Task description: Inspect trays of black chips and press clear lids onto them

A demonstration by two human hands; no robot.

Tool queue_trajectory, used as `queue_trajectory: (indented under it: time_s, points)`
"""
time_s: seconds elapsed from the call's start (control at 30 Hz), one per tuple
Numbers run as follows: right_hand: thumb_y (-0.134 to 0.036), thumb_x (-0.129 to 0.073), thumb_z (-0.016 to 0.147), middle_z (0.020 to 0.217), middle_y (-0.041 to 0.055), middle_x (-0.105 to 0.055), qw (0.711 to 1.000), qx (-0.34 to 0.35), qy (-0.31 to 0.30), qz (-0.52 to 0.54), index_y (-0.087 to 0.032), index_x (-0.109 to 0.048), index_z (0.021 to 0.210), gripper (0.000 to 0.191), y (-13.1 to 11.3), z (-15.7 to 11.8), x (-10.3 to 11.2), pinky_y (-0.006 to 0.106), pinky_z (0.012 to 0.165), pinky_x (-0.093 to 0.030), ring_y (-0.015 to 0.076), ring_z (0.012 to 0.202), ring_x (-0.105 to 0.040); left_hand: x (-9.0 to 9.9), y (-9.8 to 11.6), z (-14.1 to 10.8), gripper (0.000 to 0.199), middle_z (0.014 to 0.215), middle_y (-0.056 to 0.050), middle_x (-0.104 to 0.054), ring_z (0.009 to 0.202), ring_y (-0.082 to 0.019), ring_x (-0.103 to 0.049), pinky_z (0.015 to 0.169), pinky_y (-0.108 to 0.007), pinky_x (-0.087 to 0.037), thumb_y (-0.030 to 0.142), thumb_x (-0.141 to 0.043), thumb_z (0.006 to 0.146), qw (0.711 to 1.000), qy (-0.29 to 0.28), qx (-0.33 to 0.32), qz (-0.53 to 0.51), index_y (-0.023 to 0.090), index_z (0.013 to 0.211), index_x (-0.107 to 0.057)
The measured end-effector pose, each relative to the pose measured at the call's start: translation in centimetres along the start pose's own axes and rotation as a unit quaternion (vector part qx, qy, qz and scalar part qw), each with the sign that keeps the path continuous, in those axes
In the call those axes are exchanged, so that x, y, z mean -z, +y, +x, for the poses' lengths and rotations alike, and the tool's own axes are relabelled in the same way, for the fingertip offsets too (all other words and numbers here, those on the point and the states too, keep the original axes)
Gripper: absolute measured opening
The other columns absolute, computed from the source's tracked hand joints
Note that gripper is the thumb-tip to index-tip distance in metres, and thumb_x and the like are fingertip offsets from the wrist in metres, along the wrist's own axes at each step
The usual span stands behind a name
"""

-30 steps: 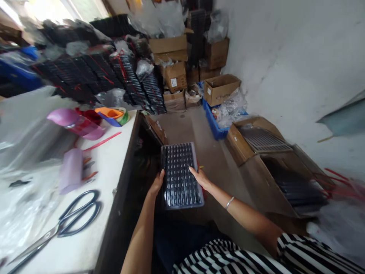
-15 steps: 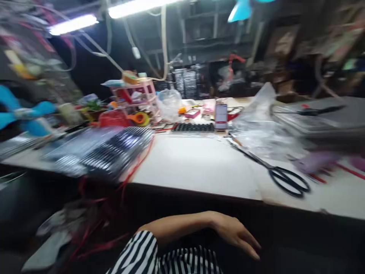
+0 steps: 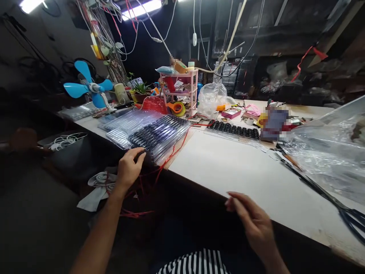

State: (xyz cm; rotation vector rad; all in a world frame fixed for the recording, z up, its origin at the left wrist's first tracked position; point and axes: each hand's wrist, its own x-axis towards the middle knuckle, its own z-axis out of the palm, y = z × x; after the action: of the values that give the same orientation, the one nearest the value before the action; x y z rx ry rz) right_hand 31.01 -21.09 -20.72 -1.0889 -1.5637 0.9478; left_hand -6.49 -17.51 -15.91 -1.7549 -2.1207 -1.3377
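Note:
Ribbed, shiny plastic trays (image 3: 162, 131), some black and some clear, lie stacked at the left of the white worktop. At the near corner of this stack my left hand (image 3: 129, 169) has its thumb and forefinger pinched around the dark tray edge; the other fingers are partly hidden. My right hand (image 3: 253, 222) hovers just off the worktop's front edge, fingers stretched out and loosely together, holding nothing. Across the white board (image 3: 228, 163) beyond it lies a black tray with small pockets (image 3: 234, 129).
Large black-handled scissors (image 3: 336, 199) and crumpled clear plastic (image 3: 333, 148) lie at the right. Red cord (image 3: 173, 152) trails over the front edge beside the trays. A blue fan (image 3: 91, 87), a pink rack (image 3: 194, 93) and tape rolls (image 3: 177, 109) stand behind.
The view has swung left. My left hand has gone from across my lap to the near corner of the tray stack. My right hand has come into view.

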Motion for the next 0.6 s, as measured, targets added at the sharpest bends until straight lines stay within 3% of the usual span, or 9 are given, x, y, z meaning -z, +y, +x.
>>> queue_trajectory:
  time_s: [0.07, 0.13, 0.27, 0.33, 0.43, 0.5, 0.6]
  points:
    - [-0.032, -0.046, 0.093, 0.083, 0.0045, -0.065, 0.992, 0.022, -0.125, 0.001, -0.025, -0.063, 0.104, 0.021, -1.0, 1.9, -4.3, 0.031, 0.069, -0.051, 0.0181, 0.073, -0.062, -0.4, -1.8, 1.2, 0.039, 0.121, -0.014, -0.060, 0.117, -0.027, -0.052, 0.106, -0.043, -0.034, 0.042, -0.052, 0.083, 1.000, 0.016, -0.017, 0.014, 0.014, 0.106, -0.064]
    - [-0.029, -0.045, 0.093, 0.083, 0.0045, -0.065, 0.976, 0.054, -0.209, -0.032, -0.023, -0.062, 0.105, 0.022, -1.8, 3.3, -7.8, 0.029, 0.068, -0.050, 0.0168, 0.072, -0.061, -1.4, -3.0, 2.2, 0.042, 0.132, -0.013, -0.054, 0.128, -0.028, -0.043, 0.109, -0.043, -0.030, 0.043, -0.055, 0.081, 0.998, 0.006, -0.054, 0.042, 0.016, 0.112, -0.062]
    - [-0.023, -0.044, 0.092, 0.085, 0.0053, -0.064, 0.945, 0.128, -0.278, -0.114, -0.020, -0.063, 0.105, 0.024, -2.8, 5.8, -12.4, 0.028, 0.068, -0.047, 0.0156, 0.073, -0.059, -4.4, -4.3, 3.4, 0.056, 0.143, -0.013, -0.044, 0.138, -0.032, -0.027, 0.110, -0.049, -0.025, 0.050, -0.052, 0.083, 0.981, -0.027, -0.130, 0.143, 0.017, 0.128, -0.053]
    - [-0.022, -0.045, 0.091, 0.087, 0.0057, -0.064, 0.935, 0.144, -0.294, -0.136, -0.019, -0.064, 0.106, 0.024, -2.9, 7.7, -13.8, 0.028, 0.069, -0.047, 0.0155, 0.074, -0.058, -5.6, -4.5, 3.5, 0.056, 0.142, -0.014, -0.046, 0.137, -0.034, -0.029, 0.110, -0.052, -0.022, 0.049, -0.047, 0.086, 0.975, -0.021, -0.134, 0.177, 0.015, 0.130, -0.052]
    - [-0.020, -0.050, 0.086, 0.085, 0.0052, -0.065, 0.938, 0.109, -0.292, -0.149, -0.018, -0.067, 0.098, 0.021, -2.5, 12.1, -15.1, 0.030, 0.073, -0.047, 0.0158, 0.073, -0.057, -6.0, -4.6, 3.1, 0.051, 0.136, -0.016, -0.052, 0.133, -0.034, -0.036, 0.109, -0.053, -0.022, 0.046, -0.040, 0.090, 0.971, -0.005, -0.134, 0.197, 0.013, 0.125, -0.056]
    - [-0.017, -0.052, 0.084, 0.084, 0.0048, -0.065, 0.953, 0.073, -0.255, -0.150, -0.018, -0.068, 0.095, 0.018, -1.7, 15.9, -15.7, 0.031, 0.077, -0.047, 0.0165, 0.075, -0.058, -5.3, -4.9, 2.5, 0.050, 0.134, -0.016, -0.054, 0.131, -0.034, -0.040, 0.108, -0.054, -0.024, 0.046, -0.037, 0.090, 0.971, 0.000, -0.142, 0.193, 0.013, 0.123, -0.057]
    - [-0.018, -0.051, 0.086, 0.096, 0.0065, -0.063, 0.976, 0.018, -0.161, -0.145, -0.019, -0.064, 0.105, 0.023, -0.2, 21.8, -16.3, 0.037, 0.089, -0.044, 0.0196, 0.090, -0.058, -2.7, -6.3, 1.5, 0.050, 0.132, -0.012, -0.057, 0.127, -0.032, -0.046, 0.108, -0.057, -0.023, 0.052, -0.036, 0.089, 0.975, 0.007, -0.141, 0.171, 0.020, 0.122, -0.057]
